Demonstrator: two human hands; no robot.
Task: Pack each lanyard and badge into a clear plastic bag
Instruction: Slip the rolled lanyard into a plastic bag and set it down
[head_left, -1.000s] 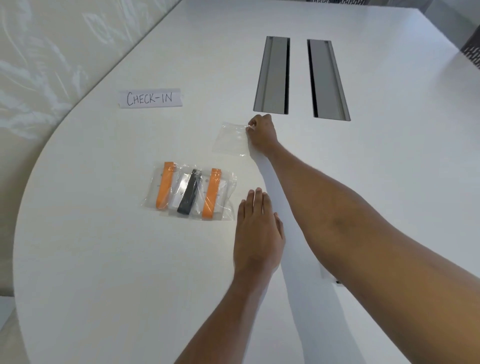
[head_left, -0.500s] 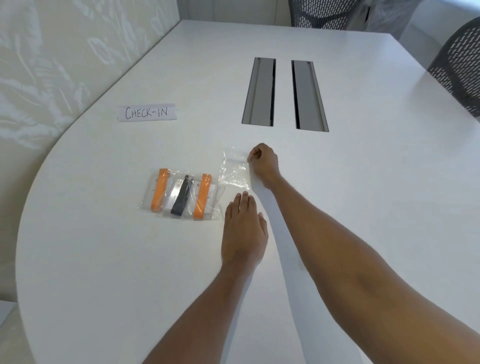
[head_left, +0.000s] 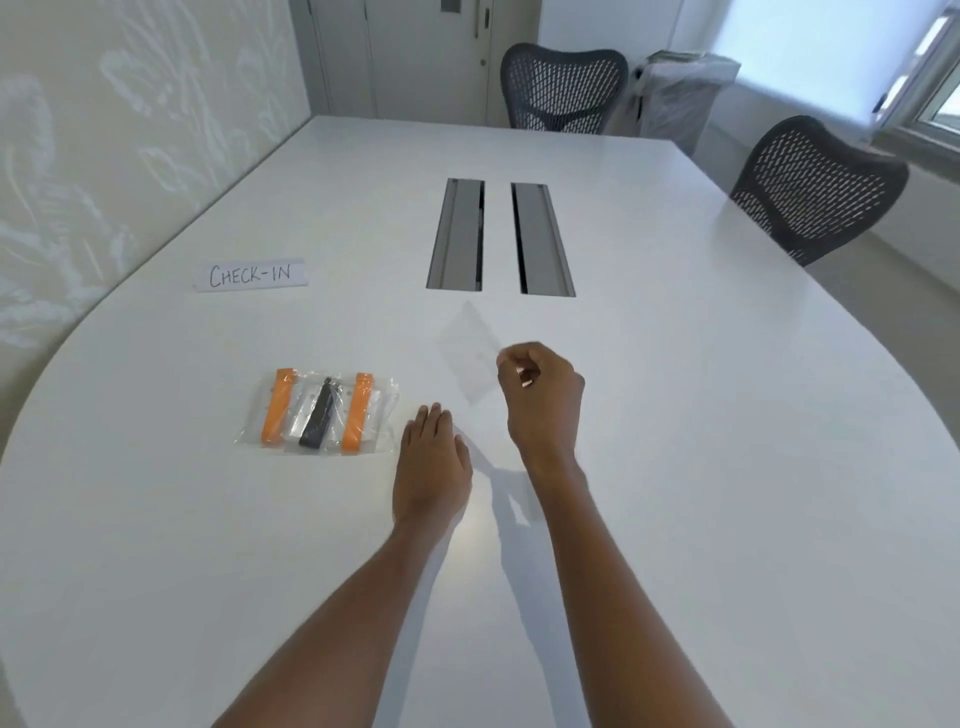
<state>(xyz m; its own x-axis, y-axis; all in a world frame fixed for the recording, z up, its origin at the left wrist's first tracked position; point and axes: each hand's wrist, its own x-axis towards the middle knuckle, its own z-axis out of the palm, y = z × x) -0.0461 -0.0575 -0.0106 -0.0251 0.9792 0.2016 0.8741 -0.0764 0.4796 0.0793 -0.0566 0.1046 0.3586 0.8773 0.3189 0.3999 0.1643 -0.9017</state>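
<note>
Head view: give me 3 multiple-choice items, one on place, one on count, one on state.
1. Where is the CHECK-IN label relative to the packed bags?
A. Beyond them, farther up the table
B. Nearer the person than them
C. Tucked beneath them

2. How many orange lanyards are bagged?
A. One
B. Two
C. Three

3. What is the right hand doing?
A. Lying flat on the table
B. Pinching an empty clear bag
C. Gripping the label

Key: 1 A, the label lies past the bags toward the far end; 2 B, one orange strip sits on each side of the black lanyard; 3 B, its fingers curl on the bag's edge.
</note>
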